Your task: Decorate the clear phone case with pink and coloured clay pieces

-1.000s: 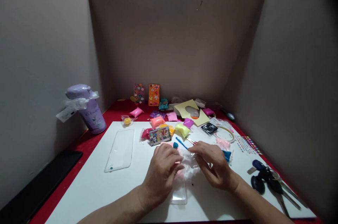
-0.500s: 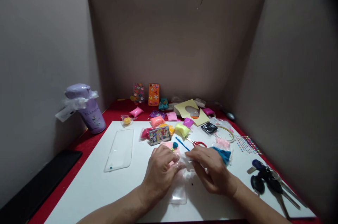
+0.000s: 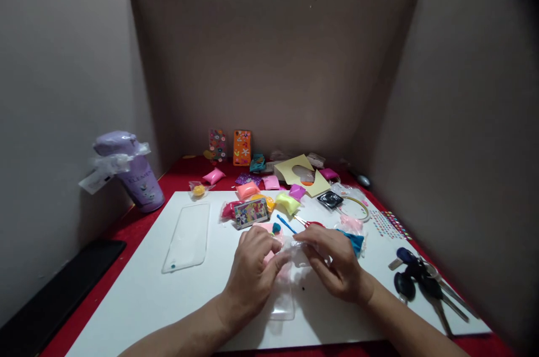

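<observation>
Between my hands is a crinkled clear plastic wrapper [image 3: 300, 253]. My left hand [image 3: 254, 267] has its thumb and fingers closed on the wrapper's left side. From the right, my right hand [image 3: 337, 261] pinches the wrapper. A clear phone case [image 3: 281, 307] lies below them, partly covered by my left hand. Just beyond the fingers is a pink piece [image 3: 263, 227] with a small dark teal lump [image 3: 276, 228]. A blue stick tool [image 3: 286, 224] and red-handled scissors [image 3: 301, 221] lie behind the hands.
Another clear case [image 3: 187, 238] lies left on the white board [image 3: 135, 289]. Keys [image 3: 421, 281] are at right, a purple bottle [image 3: 141, 180] at left. Behind are clay packets [image 3: 287, 202], a picture card [image 3: 251, 213], yellow paper [image 3: 290, 169] and an orange case [image 3: 242, 148].
The view has shifted slightly. My right hand has moved a little and now covers more of the scissors' handles. Both hands keep hold of the wrapper.
</observation>
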`<state>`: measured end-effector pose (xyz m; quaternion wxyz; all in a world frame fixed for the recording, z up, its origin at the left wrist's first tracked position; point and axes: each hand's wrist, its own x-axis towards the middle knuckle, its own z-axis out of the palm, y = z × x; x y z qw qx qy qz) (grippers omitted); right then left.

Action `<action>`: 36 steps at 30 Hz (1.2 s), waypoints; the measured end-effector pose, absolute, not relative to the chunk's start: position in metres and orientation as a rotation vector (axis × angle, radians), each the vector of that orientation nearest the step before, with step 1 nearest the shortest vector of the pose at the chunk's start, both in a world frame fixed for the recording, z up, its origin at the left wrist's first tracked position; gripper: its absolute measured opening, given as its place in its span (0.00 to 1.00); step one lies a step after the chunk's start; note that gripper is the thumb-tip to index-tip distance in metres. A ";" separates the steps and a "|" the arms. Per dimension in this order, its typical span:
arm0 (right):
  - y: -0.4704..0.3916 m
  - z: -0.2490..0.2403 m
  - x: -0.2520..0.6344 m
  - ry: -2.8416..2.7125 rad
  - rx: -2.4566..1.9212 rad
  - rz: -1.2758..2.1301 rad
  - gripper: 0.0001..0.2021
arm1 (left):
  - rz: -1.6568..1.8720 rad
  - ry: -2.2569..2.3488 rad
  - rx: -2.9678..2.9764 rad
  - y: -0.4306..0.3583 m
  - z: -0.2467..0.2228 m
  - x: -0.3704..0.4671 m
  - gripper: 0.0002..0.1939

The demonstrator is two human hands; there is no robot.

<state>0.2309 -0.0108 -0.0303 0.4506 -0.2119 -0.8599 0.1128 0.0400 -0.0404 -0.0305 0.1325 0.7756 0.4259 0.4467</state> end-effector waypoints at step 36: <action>-0.012 -0.031 0.231 -2.011 -0.756 0.690 0.06 | 1.338 1.123 2.658 -0.043 -0.023 0.038 0.07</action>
